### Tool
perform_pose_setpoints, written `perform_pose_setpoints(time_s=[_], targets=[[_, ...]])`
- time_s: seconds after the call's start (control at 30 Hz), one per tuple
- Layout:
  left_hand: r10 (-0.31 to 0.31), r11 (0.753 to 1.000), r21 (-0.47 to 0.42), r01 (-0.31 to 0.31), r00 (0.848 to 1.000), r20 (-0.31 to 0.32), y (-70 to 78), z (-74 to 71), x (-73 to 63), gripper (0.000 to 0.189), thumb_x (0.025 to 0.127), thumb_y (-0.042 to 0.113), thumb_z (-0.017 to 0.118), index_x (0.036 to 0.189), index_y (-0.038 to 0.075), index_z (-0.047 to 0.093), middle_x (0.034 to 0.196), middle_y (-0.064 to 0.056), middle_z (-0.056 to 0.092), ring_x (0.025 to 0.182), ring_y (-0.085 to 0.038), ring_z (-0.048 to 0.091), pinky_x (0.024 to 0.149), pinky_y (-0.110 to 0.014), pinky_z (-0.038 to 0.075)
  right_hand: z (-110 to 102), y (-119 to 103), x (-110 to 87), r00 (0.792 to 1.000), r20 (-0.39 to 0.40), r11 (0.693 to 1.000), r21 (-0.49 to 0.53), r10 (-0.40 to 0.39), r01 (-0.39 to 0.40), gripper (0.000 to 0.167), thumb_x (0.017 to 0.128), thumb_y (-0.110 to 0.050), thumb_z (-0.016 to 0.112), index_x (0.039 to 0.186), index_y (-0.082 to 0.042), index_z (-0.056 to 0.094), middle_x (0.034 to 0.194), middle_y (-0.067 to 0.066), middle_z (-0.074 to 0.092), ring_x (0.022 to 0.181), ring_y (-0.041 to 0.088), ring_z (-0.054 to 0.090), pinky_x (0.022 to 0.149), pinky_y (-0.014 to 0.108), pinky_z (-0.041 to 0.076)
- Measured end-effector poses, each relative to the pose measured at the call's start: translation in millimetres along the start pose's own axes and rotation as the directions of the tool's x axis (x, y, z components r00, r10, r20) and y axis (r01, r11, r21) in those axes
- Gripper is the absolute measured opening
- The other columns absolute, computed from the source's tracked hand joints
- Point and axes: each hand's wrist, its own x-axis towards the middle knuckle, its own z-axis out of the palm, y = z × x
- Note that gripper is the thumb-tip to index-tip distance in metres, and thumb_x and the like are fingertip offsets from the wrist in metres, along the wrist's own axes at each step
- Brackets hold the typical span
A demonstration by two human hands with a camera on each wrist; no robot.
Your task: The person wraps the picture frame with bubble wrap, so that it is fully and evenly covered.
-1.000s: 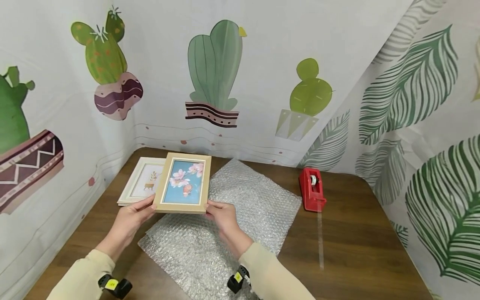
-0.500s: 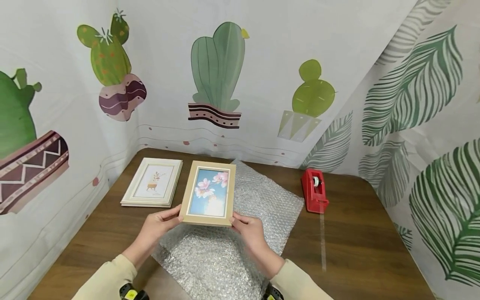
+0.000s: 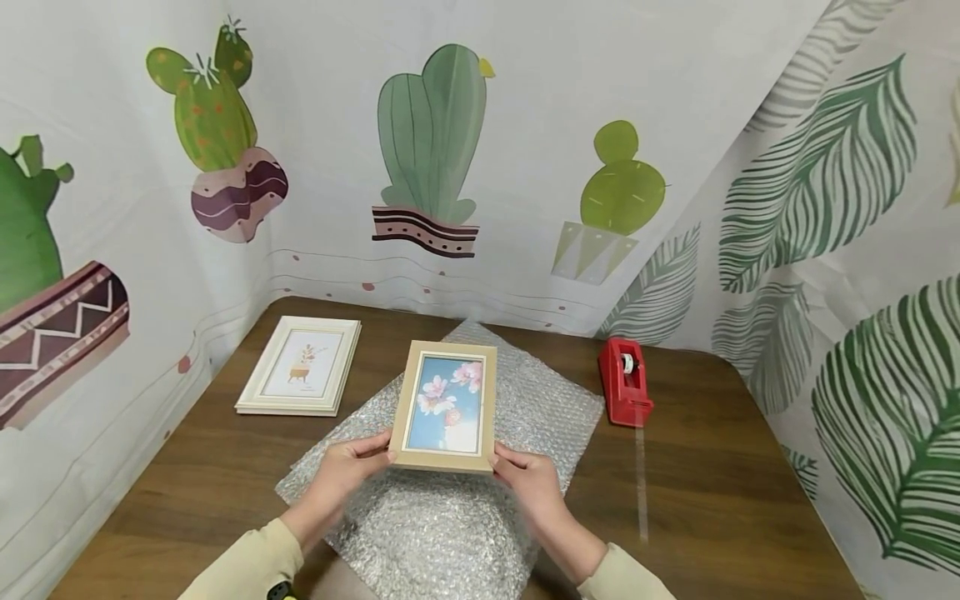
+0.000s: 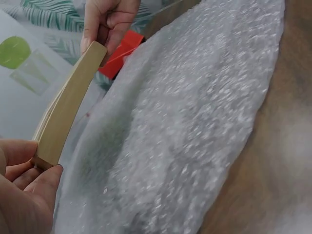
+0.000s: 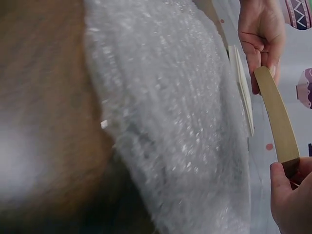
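A light wood picture frame [image 3: 487, 408] with a pink blossom picture on blue is held up over the bubble wrap. My left hand [image 3: 343, 477] pinches its near left corner, thumb on the front. At the near right corner my right hand [image 3: 534, 483] grips it the same way. Beneath spreads the bubble wrap [image 3: 435, 533], laid cornerwise on the table. Both wrist views show the frame's edge [image 4: 70, 105] from below, gripped at either end, with a gap between it and the wrap [image 5: 170, 107].
White picture frames [image 3: 273, 350] lie stacked at the back left of the brown wooden table [image 3: 720, 467]. A red tape dispenser [image 3: 624, 383] stands at the right, a clear strip of tape [image 3: 641, 483] running from it toward the near edge. A printed curtain [image 3: 525, 167] hangs behind.
Both hands have carried the wooden frame rightward and nearer, from over the white frames to above the middle of the bubble wrap. The white stack is now fully uncovered.
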Motion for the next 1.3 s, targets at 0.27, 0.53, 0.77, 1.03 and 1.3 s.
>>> perform_pose_setpoints(time_s=[0.27, 0.53, 0.77, 1.03, 1.3], targets=[[0.001, 0.999, -0.043, 0.0, 1.0, 0.01, -7.3, 17.2, 0.3, 0.043, 0.091, -0.001, 0.069, 0.131, -0.011, 0.061, 0.141, -0.027, 0.058, 0.12, -0.034, 0.069, 0.091, -0.027, 0.061, -13.2, 8.0, -2.6, 1.0, -0.013, 0.999, -0.025, 0.019, -0.02, 0.032, 0.097, 0.0, 0.063, 0.125, 0.016, 0.061, 0.139, 0.035, 0.054, 0.124, 0.044, 0.064, 0.083, 0.025, 0.063], [-0.009, 1.0, -0.026, 0.009, 1.0, 0.027, -13.8, 26.7, 0.5, 0.042, 0.089, -0.002, 0.069, 0.129, -0.012, 0.062, 0.141, -0.028, 0.058, 0.121, -0.039, 0.068, 0.093, -0.033, 0.062, -19.5, 21.1, -1.1, 0.997, -0.043, 0.998, -0.014, 0.06, -0.06, 0.031, 0.095, 0.003, 0.065, 0.121, 0.018, 0.063, 0.134, 0.036, 0.057, 0.108, 0.029, 0.072, 0.078, 0.024, 0.064], [-0.012, 1.0, -0.001, 0.012, 1.0, 0.025, -17.0, 29.1, 1.1, 0.042, 0.089, 0.0, 0.07, 0.13, -0.01, 0.064, 0.138, -0.027, 0.062, 0.119, -0.036, 0.07, 0.093, -0.034, 0.062, -20.8, 27.6, -0.6, 0.996, -0.056, 0.997, -0.041, 0.07, -0.073, 0.032, 0.094, 0.0, 0.066, 0.121, 0.017, 0.064, 0.133, 0.035, 0.059, 0.117, 0.037, 0.069, 0.082, 0.024, 0.063], [-0.014, 1.0, 0.016, 0.013, 0.999, 0.029, -20.9, 29.9, 1.4, 0.041, 0.09, 0.001, 0.07, 0.13, -0.009, 0.064, 0.135, -0.027, 0.064, 0.12, -0.037, 0.069, 0.095, -0.038, 0.061, -22.4, 34.7, 1.1, 0.995, -0.073, 0.986, -0.144, 0.071, -0.081, 0.032, 0.093, -0.007, 0.07, 0.119, 0.012, 0.068, 0.129, 0.029, 0.066, 0.13, 0.042, 0.06, 0.092, 0.03, 0.061], [0.014, 0.999, 0.034, -0.014, 1.0, 0.003, -23.3, 34.8, 1.9, 0.041, 0.087, -0.002, 0.072, 0.126, -0.011, 0.065, 0.133, -0.028, 0.063, 0.124, -0.041, 0.066, 0.091, -0.031, 0.062, -23.6, 39.1, 3.7, 0.994, -0.062, 0.983, -0.155, 0.086, -0.095, 0.033, 0.094, -0.008, 0.07, 0.12, 0.012, 0.068, 0.129, 0.03, 0.066, 0.128, 0.042, 0.061, 0.093, 0.033, 0.061]])
